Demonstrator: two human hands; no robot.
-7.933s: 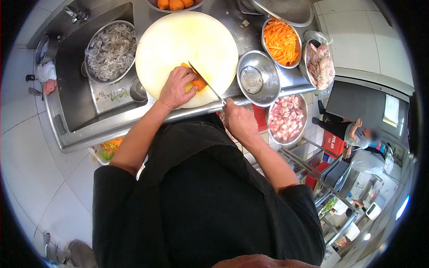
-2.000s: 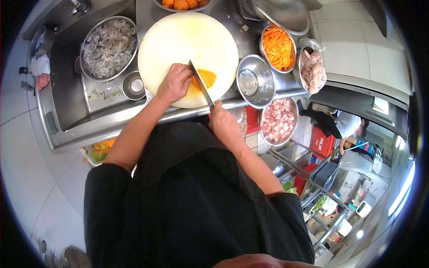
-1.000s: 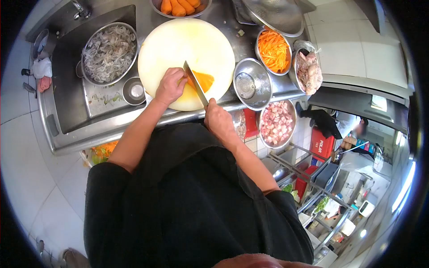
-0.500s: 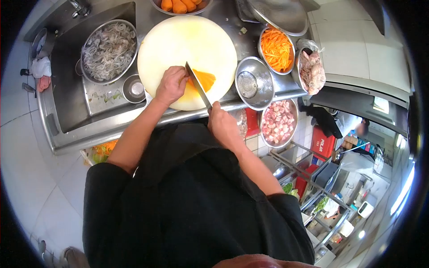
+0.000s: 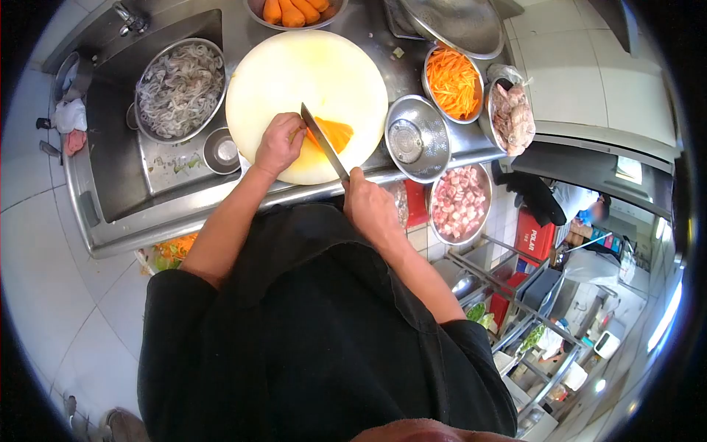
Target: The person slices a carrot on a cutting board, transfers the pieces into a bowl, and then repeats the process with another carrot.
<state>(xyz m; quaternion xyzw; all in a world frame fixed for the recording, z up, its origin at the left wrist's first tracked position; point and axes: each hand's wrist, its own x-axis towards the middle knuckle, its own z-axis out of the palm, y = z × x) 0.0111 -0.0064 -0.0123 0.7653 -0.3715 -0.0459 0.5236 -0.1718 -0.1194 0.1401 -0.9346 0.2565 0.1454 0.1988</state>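
Note:
My right hand (image 5: 370,208) is wrapped round the handle of a kitchen knife (image 5: 325,144). The blade points up and left across a round white cutting board (image 5: 294,66). Flat orange carrot slices (image 5: 337,135) lie fanned out along the blade's right side. My left hand (image 5: 281,141) is closed, its fingertips curled down on the carrot at the blade's left side. The hand hides most of the carrot there.
Raw shrimp fill a colander (image 5: 181,44) in the sink (image 5: 110,184), beside a small metal bowl (image 5: 221,151). Whole carrots (image 5: 293,12) sit behind the board. To the right are an empty colander (image 5: 418,140), carrot strips (image 5: 452,83), raw meat (image 5: 513,118) and diced meat (image 5: 459,199).
Both hands and the knife keep nearly the same pose over the carrot. The whole view has shifted slightly, and the blade tip sits a little further left.

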